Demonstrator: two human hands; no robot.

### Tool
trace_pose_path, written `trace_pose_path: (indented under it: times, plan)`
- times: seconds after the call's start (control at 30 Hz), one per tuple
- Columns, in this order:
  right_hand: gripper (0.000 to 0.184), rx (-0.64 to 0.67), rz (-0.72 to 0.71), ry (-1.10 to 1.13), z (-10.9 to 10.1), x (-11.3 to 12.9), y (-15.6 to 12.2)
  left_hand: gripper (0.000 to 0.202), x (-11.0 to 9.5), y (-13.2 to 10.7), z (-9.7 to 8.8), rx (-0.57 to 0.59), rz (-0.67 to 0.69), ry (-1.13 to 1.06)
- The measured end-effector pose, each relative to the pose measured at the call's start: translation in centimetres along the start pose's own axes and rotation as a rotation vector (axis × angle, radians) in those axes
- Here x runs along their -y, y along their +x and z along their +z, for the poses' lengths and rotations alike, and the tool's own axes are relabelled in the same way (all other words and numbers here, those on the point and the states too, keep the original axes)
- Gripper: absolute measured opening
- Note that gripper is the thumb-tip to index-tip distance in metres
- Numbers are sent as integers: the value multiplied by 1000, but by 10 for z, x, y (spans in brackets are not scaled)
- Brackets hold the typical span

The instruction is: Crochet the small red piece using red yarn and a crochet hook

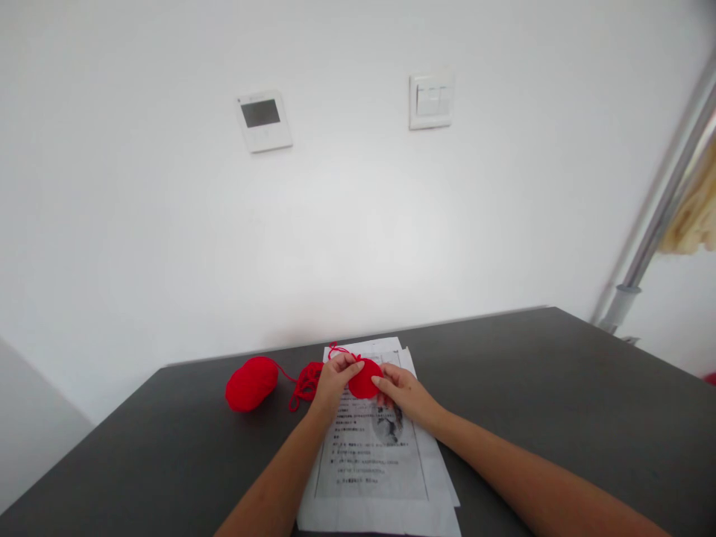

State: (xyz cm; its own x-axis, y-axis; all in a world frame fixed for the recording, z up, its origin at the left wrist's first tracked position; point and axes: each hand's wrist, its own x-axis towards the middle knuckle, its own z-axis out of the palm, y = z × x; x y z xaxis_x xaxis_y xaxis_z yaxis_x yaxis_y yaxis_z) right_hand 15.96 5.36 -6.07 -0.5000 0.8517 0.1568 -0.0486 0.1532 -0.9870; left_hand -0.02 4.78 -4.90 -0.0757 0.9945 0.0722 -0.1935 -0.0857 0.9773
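A round, flat red crocheted piece (364, 379) is held between my two hands, above some printed sheets (369, 488). My left hand (337, 375) pinches its left edge, thumb on top. On the right edge, the thumb and fingers of my right hand (403, 389) are closed on it too. Red yarn runs from the piece behind my left hand to a loose tangle of yarn (307, 381). A strand links that tangle to a red ball of yarn (251, 383) farther left. No hook shows in either hand.
The sheets, with printed text and a dark picture, lie stacked on a dark table (514, 403). Behind it rises a white wall with a thermostat panel (264, 121) and a light switch (430, 101). A grey pipe (660, 209) stands at the right.
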Motion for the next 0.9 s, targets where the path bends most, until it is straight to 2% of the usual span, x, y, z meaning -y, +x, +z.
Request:
trace_pose_path:
  times: [0.2, 0.43, 0.57, 0.77, 0.9]
  plan:
    - [34, -11, 14, 160, -2, 0, 3, 27, 0, -4, 8, 137, -35, 132]
    - [35, -1, 46, 298, -4, 3, 4, 22, -3, -5, 7, 83, -27, -4]
    - [28, -21, 45, 336, -5, 2, 5, 22, -3, -5, 6, 74, -26, 23]
    - [18, -16, 36, 390, -8, 3, 4, 20, -4, -3, 7, 1, 20, 63]
    - [17, -11, 25, 401, -8, 2, 5, 22, -2, -2, 6, 12, 16, 60]
